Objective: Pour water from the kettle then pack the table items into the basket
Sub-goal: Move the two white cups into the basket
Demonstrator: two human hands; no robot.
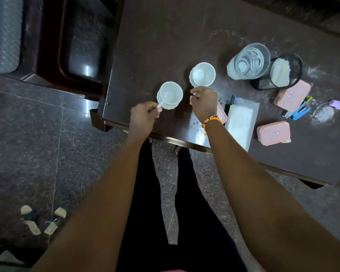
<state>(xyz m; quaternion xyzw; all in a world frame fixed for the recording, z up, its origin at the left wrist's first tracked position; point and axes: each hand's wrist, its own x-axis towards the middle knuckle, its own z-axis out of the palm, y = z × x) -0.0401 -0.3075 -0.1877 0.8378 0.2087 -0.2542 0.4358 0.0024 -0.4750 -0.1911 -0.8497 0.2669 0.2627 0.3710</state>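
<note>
White cups (170, 95) (203, 74) on the table (165, 46), each handle gripped by closed fingers of left hand (142, 116) and right hand (204, 104).

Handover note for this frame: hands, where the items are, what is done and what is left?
Left hand grips the handle of the left white cup. Right hand grips the right white cup at its handle.
Both cups look empty.
Still on the table: glass container, mesh holder, two pink boxes, stapler.
No kettle or basket in view; packing not visibly started.

pink boxes (273, 133) bear small labels (print too blurred)
</note>
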